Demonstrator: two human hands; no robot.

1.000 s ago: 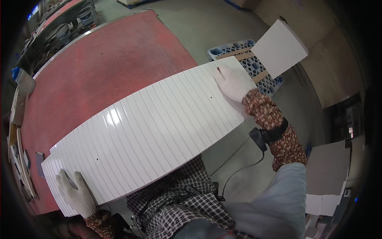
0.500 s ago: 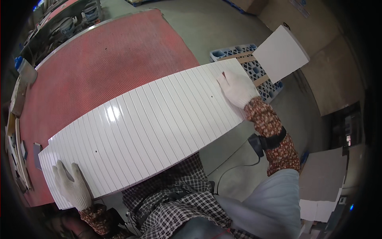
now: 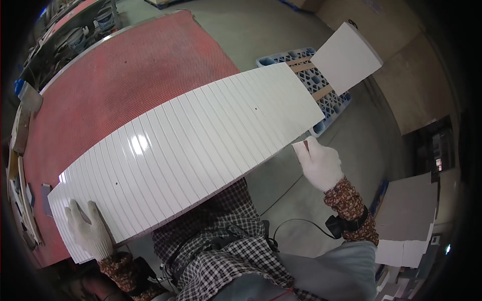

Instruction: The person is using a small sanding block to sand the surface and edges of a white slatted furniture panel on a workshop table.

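Observation:
A long white panel (image 3: pixel 196 135) with grooves across its face lies at a slant over the near edge of the red-topped table. My gloved left hand (image 3: pixel 89 231) rests flat on the panel's left end, fingers spread. Off the near right edge of the panel, my gloved right hand (image 3: pixel 321 163) is closed on a small folded piece of sandpaper (image 3: pixel 299 150), pale with a reddish-brown side. Most of that piece is hidden by the fingers. Two small dark spots show on the panel's face.
Red mesh matting covers the table (image 3: pixel 145 65). Beyond its right end are a blue-grey plastic pallet (image 3: pixel 334 108) and a white board (image 3: pixel 346 59). Tools and strips line the table's left side. A cable (image 3: pixel 301 220) loops by my right forearm; stacked boards (image 3: pixel 406 220) stand at right.
My right hand has moved from the panel's right end toward me and off its near edge, still holding the sandpaper. My left hand stays on the panel. The view has shifted slightly.

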